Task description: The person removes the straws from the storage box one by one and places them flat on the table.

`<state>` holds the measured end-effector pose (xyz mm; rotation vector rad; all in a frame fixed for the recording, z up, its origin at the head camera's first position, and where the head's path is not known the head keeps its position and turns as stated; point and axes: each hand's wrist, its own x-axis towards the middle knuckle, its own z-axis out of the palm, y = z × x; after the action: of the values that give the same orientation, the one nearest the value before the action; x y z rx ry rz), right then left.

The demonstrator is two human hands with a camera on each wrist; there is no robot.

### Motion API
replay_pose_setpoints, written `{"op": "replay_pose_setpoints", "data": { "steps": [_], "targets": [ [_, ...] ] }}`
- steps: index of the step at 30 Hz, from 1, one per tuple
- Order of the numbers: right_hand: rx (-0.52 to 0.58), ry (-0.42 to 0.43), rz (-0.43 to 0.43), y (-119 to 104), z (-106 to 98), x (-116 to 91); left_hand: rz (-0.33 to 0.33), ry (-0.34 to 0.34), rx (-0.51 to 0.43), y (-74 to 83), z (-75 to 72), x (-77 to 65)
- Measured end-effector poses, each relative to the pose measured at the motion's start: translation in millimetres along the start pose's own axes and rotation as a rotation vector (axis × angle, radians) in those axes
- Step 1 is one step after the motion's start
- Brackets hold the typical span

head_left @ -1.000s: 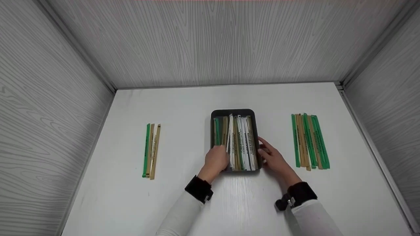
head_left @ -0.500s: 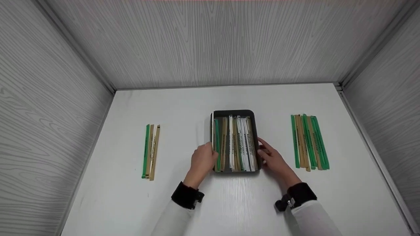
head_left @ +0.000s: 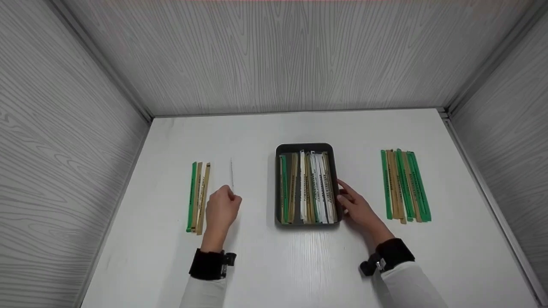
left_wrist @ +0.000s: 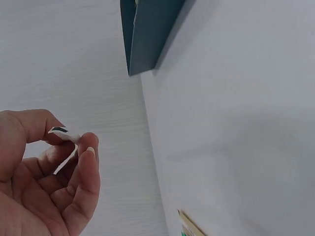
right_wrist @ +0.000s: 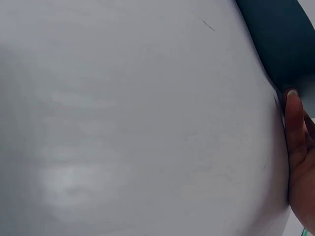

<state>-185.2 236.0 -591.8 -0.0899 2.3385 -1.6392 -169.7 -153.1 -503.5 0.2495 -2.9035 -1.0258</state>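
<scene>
My left hand (head_left: 222,207) pinches a slim white paper-wrapped stick (head_left: 232,172), which points away from me over the table. In the left wrist view, the white wrapped stick (left_wrist: 66,133) with a dark mark sits between thumb and fingers. A black tray (head_left: 304,147) stands mid-table, holding a row of wrapped sticks (head_left: 316,188) in white, brown and green. Against the tray's right side rests my right hand (head_left: 361,211), its fingers fairly straight. The right wrist view has those fingers (right_wrist: 295,123) touching the tray's dark outer wall (right_wrist: 280,44).
Left of my left hand lies a small group of green and brown wrapped sticks (head_left: 198,199). A larger green and brown group (head_left: 404,186) lies on the right of the white table (head_left: 274,265). Grey wood-grain panels (head_left: 278,60) enclose the back and sides.
My left hand has moved left from inside the tray, over its left edge, carrying the white wrapped stick out toward the left group. The right hand has stayed at the tray's side.
</scene>
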Motion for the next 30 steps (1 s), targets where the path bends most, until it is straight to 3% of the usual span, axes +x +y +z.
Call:
{"op": "replay_pose_setpoints", "data": {
  "steps": [9, 15, 22, 30],
  "targets": [
    [-0.024, -0.006, -0.006, 2, 1, 1, -0.122, 0.061, 0.038, -62.5, -32.9, -0.8],
    [-0.023, -0.003, 0.003, 2, 0, 2, -0.176, 0.048, 0.054, -96.7, -47.0, 1.0],
    [-0.022, -0.006, -0.002, 0, -1, 0, -0.233, -0.014, 0.060, -115.6, -52.1, 4.9],
    [-0.031, -0.006, -0.015, 0, -1, 1, -0.286, -0.031, 0.050, -121.7, -48.9, 9.4]
  ]
}}
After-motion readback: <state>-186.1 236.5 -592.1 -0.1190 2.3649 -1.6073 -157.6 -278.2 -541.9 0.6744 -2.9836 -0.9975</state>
